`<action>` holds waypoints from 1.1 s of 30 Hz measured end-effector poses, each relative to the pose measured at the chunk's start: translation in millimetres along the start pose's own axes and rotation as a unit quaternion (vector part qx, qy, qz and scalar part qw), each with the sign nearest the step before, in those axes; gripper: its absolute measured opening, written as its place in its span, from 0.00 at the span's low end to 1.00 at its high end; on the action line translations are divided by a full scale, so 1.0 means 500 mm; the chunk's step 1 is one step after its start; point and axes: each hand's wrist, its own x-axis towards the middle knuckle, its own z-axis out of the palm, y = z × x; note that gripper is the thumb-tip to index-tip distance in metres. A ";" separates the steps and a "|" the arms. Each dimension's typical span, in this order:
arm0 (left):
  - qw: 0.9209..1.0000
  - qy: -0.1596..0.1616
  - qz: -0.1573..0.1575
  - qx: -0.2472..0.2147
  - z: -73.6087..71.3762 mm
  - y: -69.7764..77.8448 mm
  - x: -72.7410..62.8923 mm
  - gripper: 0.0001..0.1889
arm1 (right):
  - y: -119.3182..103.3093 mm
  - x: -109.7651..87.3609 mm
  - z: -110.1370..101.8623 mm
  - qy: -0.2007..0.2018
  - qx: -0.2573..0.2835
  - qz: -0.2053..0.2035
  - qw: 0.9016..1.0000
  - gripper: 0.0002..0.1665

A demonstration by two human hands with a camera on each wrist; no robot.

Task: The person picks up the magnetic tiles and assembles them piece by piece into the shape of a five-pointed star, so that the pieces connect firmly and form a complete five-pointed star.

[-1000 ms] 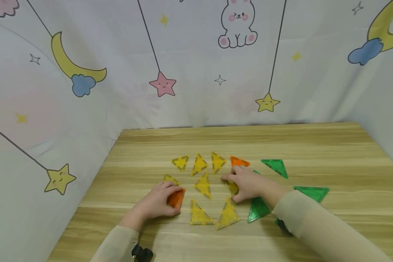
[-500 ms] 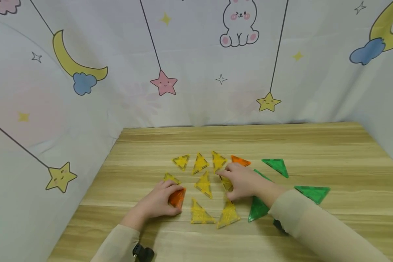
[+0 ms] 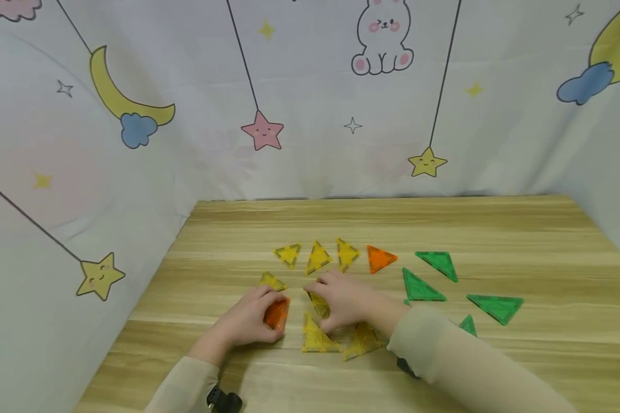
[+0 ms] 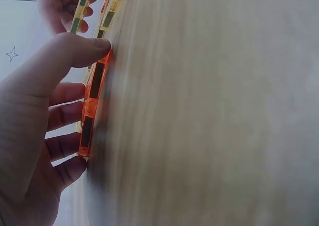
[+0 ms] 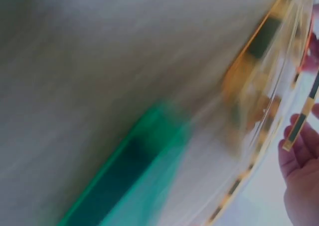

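Observation:
In the head view my left hand (image 3: 245, 318) pinches an orange triangular magnetic tile (image 3: 277, 315) at the table's left-middle. The left wrist view shows thumb and fingers gripping that tile's ends, its edge close to the wood. My right hand (image 3: 348, 298) holds a yellow triangular magnetic tile (image 3: 317, 302) just to the right; in the right wrist view this tile is raised on edge between thumb and fingers. Two yellow tiles lie nearest me, one left (image 3: 317, 339) and one right (image 3: 361, 343) partly under the right forearm. Another yellow tile (image 3: 272, 280) lies beyond the left fingers.
Yellow triangles (image 3: 317, 257) form a row farther back, ending in an orange triangle (image 3: 380, 258). Several green triangles (image 3: 421, 288) lie to the right, some partly behind the right sleeve (image 3: 439, 344). A printed white cloth (image 3: 310, 160) hangs behind the wooden table (image 3: 496, 223).
The right hand has moved left with the yellow tile, over where another yellow tile lay. The back orange tile and green tiles now show more. The left hand has stayed on its orange tile.

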 end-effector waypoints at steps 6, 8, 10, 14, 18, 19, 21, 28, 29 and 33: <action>1.000 0.019 0.001 0.008 -0.002 -0.016 -0.023 0.30 | -0.054 0.039 0.011 -0.008 -0.003 -0.025 1.000 0.41; 1.000 0.022 -0.002 0.007 -0.003 -0.020 -0.033 0.30 | -0.071 0.049 0.012 -0.011 -0.001 -0.031 0.999 0.41; 1.000 0.022 -0.009 0.005 -0.005 -0.024 -0.042 0.31 | -0.083 0.058 0.013 -0.013 -0.002 -0.036 0.999 0.40; 1.000 0.019 -0.023 -0.001 -0.007 -0.027 -0.056 0.31 | -0.096 0.071 0.021 -0.024 -0.003 -0.037 0.999 0.41; 0.999 0.017 -0.034 -0.009 -0.009 -0.031 -0.065 0.32 | -0.102 0.083 0.031 -0.035 -0.005 -0.029 0.999 0.41; 0.999 0.017 -0.036 -0.010 -0.009 -0.032 -0.067 0.32 | -0.104 0.086 0.034 -0.035 -0.010 -0.027 0.999 0.41; 0.999 0.019 -0.040 -0.012 -0.010 -0.034 -0.071 0.33 | -0.108 0.092 0.040 -0.031 -0.022 -0.023 0.999 0.40; 0.999 0.015 -0.032 -0.015 -0.009 -0.034 -0.062 0.32 | -0.116 0.101 0.056 -0.015 -0.035 -0.009 0.999 0.35; 0.999 0.013 -0.030 -0.015 -0.009 -0.034 -0.060 0.32 | -0.115 0.101 0.057 -0.015 -0.032 -0.008 0.999 0.34; 0.999 0.004 -0.031 -0.017 -0.009 -0.034 -0.056 0.33 | -0.111 0.099 0.060 -0.014 0.000 0.003 1.000 0.33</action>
